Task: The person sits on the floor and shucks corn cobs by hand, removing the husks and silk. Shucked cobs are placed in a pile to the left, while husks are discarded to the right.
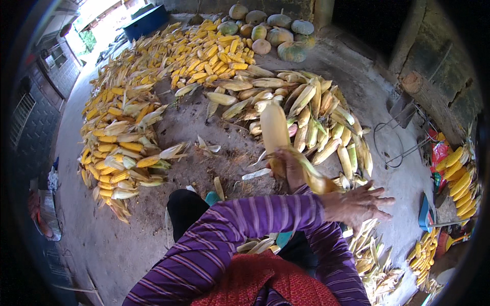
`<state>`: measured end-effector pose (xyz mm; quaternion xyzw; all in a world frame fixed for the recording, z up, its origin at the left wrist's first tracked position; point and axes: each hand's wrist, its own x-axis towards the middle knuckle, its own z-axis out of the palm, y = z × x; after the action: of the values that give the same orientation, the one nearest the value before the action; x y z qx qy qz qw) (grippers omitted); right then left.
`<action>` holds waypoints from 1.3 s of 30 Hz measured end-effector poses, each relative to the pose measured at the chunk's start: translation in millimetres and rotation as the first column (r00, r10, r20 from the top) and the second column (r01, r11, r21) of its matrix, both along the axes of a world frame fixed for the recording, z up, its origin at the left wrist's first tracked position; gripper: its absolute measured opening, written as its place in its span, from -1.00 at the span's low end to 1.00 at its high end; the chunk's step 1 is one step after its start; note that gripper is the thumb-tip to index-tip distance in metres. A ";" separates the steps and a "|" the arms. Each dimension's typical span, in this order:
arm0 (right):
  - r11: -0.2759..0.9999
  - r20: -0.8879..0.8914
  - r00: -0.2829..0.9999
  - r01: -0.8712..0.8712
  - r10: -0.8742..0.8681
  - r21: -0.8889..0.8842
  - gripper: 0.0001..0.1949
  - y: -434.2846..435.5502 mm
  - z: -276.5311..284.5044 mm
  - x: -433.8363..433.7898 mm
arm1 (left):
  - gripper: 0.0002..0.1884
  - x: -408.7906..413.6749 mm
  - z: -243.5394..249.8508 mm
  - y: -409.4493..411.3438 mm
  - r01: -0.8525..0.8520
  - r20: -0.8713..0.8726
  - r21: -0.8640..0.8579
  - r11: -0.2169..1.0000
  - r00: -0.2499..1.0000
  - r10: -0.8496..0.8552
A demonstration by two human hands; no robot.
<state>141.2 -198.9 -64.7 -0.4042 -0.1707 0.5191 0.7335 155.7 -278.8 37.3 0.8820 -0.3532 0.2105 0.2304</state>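
My right hand (289, 168) grips the lower end of an upright ear of corn (273, 128), which is still wrapped in pale husk. From that grip a strip of husk (314, 176) hangs down to the right, towards my left wrist. My left arm crosses over the right one. My left hand (356, 206) is spread with its fingers apart; whether the husk strip touches it I cannot tell. Beyond the held ear lies a heap of unpeeled corn (321, 114). Below my left hand is a pile of loose husks (377, 260).
Corn with husks pulled back (118, 153) is heaped at left, bare yellow cobs (214, 53) behind. Several pumpkins (279, 34) sit by the back wall. A log (432, 103), a wire loop (388, 145) and hanging corn bundles (461, 187) are at right. A blue bin (145, 23) stands far left.
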 end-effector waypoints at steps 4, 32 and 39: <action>0.967 0.077 0.964 0.255 -0.254 -0.006 -0.62 -31.8 43.7 21.3 | -0.23 -29.3 43.6 71.0 -0.133 0.090 -0.274 0.952 0.982 0.163; 0.909 0.583 0.707 0.387 -0.401 0.156 -0.57 -113.4 83.9 67.9 | -0.29 -108.9 -51.3 225.2 -0.394 -0.298 -0.867 -0.303 0.900 -0.319; 0.981 0.488 0.872 0.056 0.041 -0.183 -0.39 32.2 83.3 8.0 | -0.31 -113.9 -40.9 236.1 -0.505 -0.499 -0.793 -0.340 0.859 -0.113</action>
<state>149.2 -166.7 18.5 -0.5916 -0.2983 0.4112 0.6260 41.8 -42.7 -3.6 0.3979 0.1819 0.2669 0.8587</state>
